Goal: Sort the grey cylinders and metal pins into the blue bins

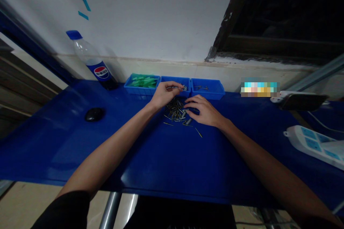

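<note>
**Left hand pinching small metal pins over middle tray, right hand flat on the pin pile**

Pinched between left thumb and fingertips: a few thin metal pins (183, 87), held at the near edge of the middle blue tray (178, 81). Left hand (164, 94) raised slightly off the table, fingers closed together on the pins. Right hand (204, 111) palm down, fingers spread loosely and apart, fingertips touching the right side of the pin pile (177, 111); cannot tell whether it grips any piece.

Blue table (80, 143) fills the lower view, glossy, both bare forearms reaching across it from the near edge. White wall behind it, dark window frame upper right.

Pepsi bottle (92, 62), blue cap, mostly empty, stands tilted in view at the back left, just beside the tray row. White power strip (314, 145) lies at the right edge, well apart from the hands. Phone (303, 101) rests further back on the right.

Three blue trays in a row against the wall: left tray (137, 87) holds green plastic pieces (143, 81); middle tray sits behind the left hand; right tray (212, 93) holds a few pins. Trays touch side by side.

Black mouse (94, 114) sits on the table at left, well apart from the pile.

Pin pile lies loose on the table just in front of the middle and right trays, between the two hands; a few strays, one yellowish, lie just nearer the person.
</note>
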Demonstrator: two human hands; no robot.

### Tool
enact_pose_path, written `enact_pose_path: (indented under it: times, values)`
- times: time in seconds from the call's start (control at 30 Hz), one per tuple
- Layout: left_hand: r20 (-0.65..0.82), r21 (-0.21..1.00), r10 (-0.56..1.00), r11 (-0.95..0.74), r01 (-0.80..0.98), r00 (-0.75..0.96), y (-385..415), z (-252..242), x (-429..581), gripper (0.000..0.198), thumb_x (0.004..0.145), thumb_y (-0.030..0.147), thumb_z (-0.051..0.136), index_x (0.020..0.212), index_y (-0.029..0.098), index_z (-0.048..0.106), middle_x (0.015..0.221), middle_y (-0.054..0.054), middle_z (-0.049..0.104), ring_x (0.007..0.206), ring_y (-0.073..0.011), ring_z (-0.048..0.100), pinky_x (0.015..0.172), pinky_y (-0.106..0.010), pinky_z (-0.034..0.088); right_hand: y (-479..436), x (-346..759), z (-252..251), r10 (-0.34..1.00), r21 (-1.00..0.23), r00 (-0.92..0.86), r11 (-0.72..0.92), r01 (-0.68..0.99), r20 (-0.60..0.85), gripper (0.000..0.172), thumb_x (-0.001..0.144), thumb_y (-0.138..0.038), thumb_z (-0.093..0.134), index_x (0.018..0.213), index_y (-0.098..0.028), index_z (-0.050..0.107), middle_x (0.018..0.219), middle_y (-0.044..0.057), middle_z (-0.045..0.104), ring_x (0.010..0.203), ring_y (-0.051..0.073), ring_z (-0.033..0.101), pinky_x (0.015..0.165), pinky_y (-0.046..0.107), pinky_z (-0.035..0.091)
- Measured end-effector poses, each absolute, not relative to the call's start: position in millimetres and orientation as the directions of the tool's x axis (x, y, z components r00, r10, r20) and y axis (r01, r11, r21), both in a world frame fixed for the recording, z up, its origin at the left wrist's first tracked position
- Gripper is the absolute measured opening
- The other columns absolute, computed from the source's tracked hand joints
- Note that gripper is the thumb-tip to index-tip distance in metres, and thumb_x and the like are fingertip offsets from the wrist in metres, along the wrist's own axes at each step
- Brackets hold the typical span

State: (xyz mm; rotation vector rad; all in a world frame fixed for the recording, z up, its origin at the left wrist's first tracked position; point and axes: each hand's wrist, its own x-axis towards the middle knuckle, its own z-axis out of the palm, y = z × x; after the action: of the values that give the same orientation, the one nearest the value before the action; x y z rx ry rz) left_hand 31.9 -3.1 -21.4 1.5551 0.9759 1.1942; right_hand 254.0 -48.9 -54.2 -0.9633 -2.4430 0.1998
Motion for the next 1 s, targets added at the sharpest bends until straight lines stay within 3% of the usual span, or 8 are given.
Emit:
enact_pose_path:
  times: [0.27, 0.43, 0.57, 0.67, 0.73, 0.83, 1.0]
  values:
    - [0.238, 0.963, 0.946, -0.259, 0.072, 0.222, -6.1, -17.7, 32.5, 0.011, 0.083, 0.019, 0.073, 0.091, 0.014, 0.078, 0.101, -0.01, 0.081, 0.092, -0.0198, 0.075, 0.094, -0.04, 0.06, -44.0, 256.3, -58.2, 0.704, -0.381, -0.613, 0.71, 0.593, 0.359, 0.016, 0.098, -0.031, 0.068, 0.11, -0.028, 0.078, 0.123, 0.009, 0.071, 0.122, 0.032, 0.06, 0.107, 0.053, 0.049]
    - [0.246, 0.958, 0.94, -0.272, 0.087, 0.236, -6.1, -17.4, 31.9, 0.011, 0.084, 0.02, 0.072, 0.092, 0.015, 0.079, 0.103, -0.009, 0.081, 0.091, -0.0186, 0.074, 0.093, -0.038, 0.059, -45.8, 251.8, -53.4, 0.724, -0.454, -0.532, 0.69, 0.564, 0.439, 0.012, 0.098, -0.033, 0.07, 0.105, -0.025, 0.077, 0.11, 0.008, 0.076, 0.11, 0.03, 0.065, 0.102, 0.049, 0.049]
    - [0.232, 0.958, 0.931, -0.269, 0.103, 0.281, -5.9, -17.8, 31.4, 0.014, 0.086, 0.021, 0.071, 0.095, 0.015, 0.078, 0.105, -0.01, 0.08, 0.09, -0.0188, 0.074, 0.086, -0.035, 0.06, -42.0, 250.3, -52.2, 0.835, -0.675, -0.274, 0.548, 0.494, 0.477, 0.02, 0.098, -0.042, 0.069, 0.102, -0.025, 0.079, 0.099, 0.006, 0.08, 0.093, 0.026, 0.071, 0.088, 0.045, 0.055]
    - [0.22, 0.957, 0.912, -0.27, 0.104, 0.346, -5.8, -20.0, 31.5, 0.016, 0.087, 0.021, 0.069, 0.099, 0.015, 0.078, 0.105, -0.011, 0.08, 0.09, -0.0192, 0.075, 0.08, -0.033, 0.06, -35.5, 251.8, -53.9, 0.925, -0.873, -0.1, 0.38, 0.306, 0.368, 0.036, 0.091, -0.058, 0.071, 0.097, -0.024, 0.079, 0.086, 0.005, 0.079, 0.079, 0.024, 0.073, 0.076, 0.041, 0.059]
    - [0.212, 0.959, 0.897, -0.267, 0.096, 0.387, -5.4, -22.1, 31.8, 0.018, 0.087, 0.019, 0.068, 0.101, 0.015, 0.078, 0.103, -0.011, 0.08, 0.089, -0.0194, 0.075, 0.08, -0.033, 0.06, -32.4, 252.8, -53.8, 0.951, -0.927, -0.06, 0.31, 0.209, 0.305, 0.043, 0.086, -0.065, 0.073, 0.094, -0.024, 0.079, 0.079, 0.005, 0.078, 0.072, 0.022, 0.072, 0.071, 0.04, 0.06]
    - [0.209, 0.958, 0.882, -0.272, 0.094, 0.423, -4.9, -24.5, 32.5, 0.019, 0.087, 0.019, 0.068, 0.104, 0.015, 0.077, 0.1, -0.011, 0.08, 0.088, -0.0194, 0.076, 0.08, -0.034, 0.06, -32.2, 252.3, -51.0, 0.962, -0.953, -0.033, 0.272, 0.133, 0.27, 0.038, 0.08, -0.059, 0.08, 0.094, -0.024, 0.079, 0.08, 0.004, 0.078, 0.07, 0.021, 0.072, 0.071, 0.04, 0.061]
    - [0.193, 0.956, 0.863, -0.272, 0.107, 0.467, -7.3, -23.9, 33.7, 0.021, 0.088, 0.026, 0.071, 0.106, 0.015, 0.076, 0.09, -0.009, 0.079, 0.082, -0.0187, 0.076, 0.077, -0.033, 0.06, -37.7, 248.8, -47.4, 0.966, -0.961, -0.007, 0.256, 0.101, 0.257, 0.029, 0.068, -0.039, 0.091, 0.09, -0.026, 0.077, 0.088, 0.003, 0.079, 0.082, 0.023, 0.075, 0.088, 0.046, 0.062]
